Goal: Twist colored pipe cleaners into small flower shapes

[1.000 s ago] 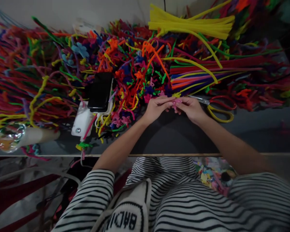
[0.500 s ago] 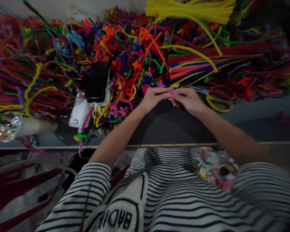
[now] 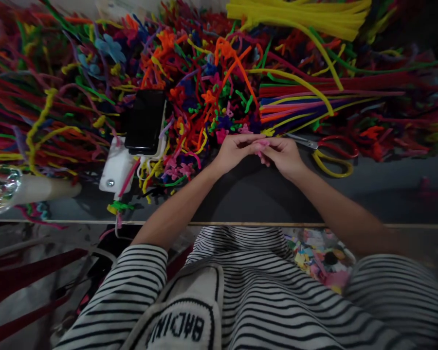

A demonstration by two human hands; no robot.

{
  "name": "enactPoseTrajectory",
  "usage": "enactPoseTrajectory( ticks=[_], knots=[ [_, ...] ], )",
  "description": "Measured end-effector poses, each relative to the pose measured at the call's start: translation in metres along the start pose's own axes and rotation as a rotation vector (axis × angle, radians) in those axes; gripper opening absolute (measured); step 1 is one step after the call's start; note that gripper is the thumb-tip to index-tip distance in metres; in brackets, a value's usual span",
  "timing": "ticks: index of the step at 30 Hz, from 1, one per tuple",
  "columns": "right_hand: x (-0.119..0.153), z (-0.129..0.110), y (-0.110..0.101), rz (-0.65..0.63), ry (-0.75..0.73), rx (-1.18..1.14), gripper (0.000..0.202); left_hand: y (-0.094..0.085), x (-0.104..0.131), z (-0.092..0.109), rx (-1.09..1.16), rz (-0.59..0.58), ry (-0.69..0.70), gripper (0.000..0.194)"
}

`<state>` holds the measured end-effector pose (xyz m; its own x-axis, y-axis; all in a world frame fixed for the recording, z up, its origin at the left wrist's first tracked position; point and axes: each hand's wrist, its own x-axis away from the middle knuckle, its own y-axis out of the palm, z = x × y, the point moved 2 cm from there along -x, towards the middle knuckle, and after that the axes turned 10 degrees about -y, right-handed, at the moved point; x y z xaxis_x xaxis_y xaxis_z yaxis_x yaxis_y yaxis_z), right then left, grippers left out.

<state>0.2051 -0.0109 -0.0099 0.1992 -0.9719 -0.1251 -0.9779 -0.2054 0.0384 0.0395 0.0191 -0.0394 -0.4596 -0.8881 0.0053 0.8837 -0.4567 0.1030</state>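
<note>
Between my fingertips is a small piece of pink pipe cleaner (image 3: 262, 144), bent into a compact shape that my fingers partly cover. My left hand (image 3: 234, 151) pinches it from the left side. From the right, my right hand (image 3: 282, 154) grips the same piece, with its fingers curled around it. The two hands meet just above the dark tabletop (image 3: 255, 194). Scissors (image 3: 334, 150) with red and yellow handles lie beside my right hand. Several pink flower-like pipe cleaner shapes (image 3: 178, 170) rest left of my left hand.
A heap of coloured pipe cleaners (image 3: 197, 73) spreads across the back of the table. A yellow bundle (image 3: 302, 17) lies on top. At left are a black phone (image 3: 145, 119), a white power bank (image 3: 115, 167) with a cable and a clear-topped cup (image 3: 32, 189). The table's front edge (image 3: 241, 223) runs near my body.
The view has shifted slightly. Both hands stay together on the pink pipe cleaner, with only a small change in finger position.
</note>
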Motion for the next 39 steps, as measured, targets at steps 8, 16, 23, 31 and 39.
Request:
enactPoseTrajectory(
  ticks=[8, 16, 23, 31, 39],
  knots=[
    [-0.004, 0.013, -0.005, 0.151, -0.038, 0.111, 0.049, 0.008, 0.002, 0.005, -0.393, 0.141, 0.198, 0.058],
    [-0.01, 0.01, -0.008, 0.041, 0.002, -0.023, 0.041, 0.007, 0.007, 0.011, -0.677, 0.225, 0.357, 0.042],
    [-0.012, 0.017, -0.008, 0.08, -0.005, 0.084, 0.029, 0.006, 0.008, 0.01, -0.757, 0.391, 0.226, 0.025],
    [-0.013, 0.027, -0.003, 0.126, -0.207, 0.282, 0.019, 0.007, 0.009, 0.014, -0.794, 0.341, 0.33, 0.027],
    [-0.015, 0.024, -0.008, 0.146, -0.098, 0.08, 0.053, 0.015, 0.036, 0.036, -0.822, 0.426, 0.533, 0.036]
  ],
)
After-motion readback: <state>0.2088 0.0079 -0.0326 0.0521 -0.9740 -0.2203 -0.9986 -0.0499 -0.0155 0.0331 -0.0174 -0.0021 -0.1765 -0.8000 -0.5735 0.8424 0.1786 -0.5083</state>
